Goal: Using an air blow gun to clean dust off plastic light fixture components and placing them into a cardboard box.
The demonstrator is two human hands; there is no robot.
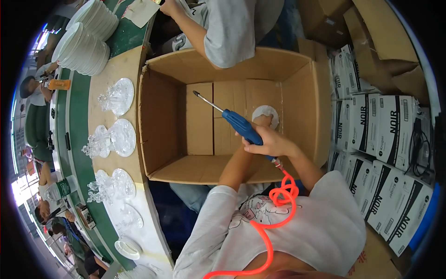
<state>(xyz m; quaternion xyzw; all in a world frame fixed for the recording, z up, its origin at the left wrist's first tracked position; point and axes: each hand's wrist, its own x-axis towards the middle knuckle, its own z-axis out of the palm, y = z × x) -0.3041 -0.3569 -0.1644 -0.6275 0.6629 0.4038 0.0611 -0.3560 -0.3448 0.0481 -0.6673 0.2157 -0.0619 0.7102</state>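
My right hand is closed around a blue air screwdriver, its long metal bit pointing up and left over a large open cardboard box. A bright orange coiled hose runs from the tool's rear fitting down across my shirt. Beneath the right wrist, my left arm reaches into the box. My left hand is closed at a white round disc near the right side of the box; its fingertips are partly hidden.
Left of the box, a bench carries clear ornamented plastic pieces and stacked white plates. A person's arm is just beyond the box. Printed cartons stand at right, with a black cable. More people sit across the bench.
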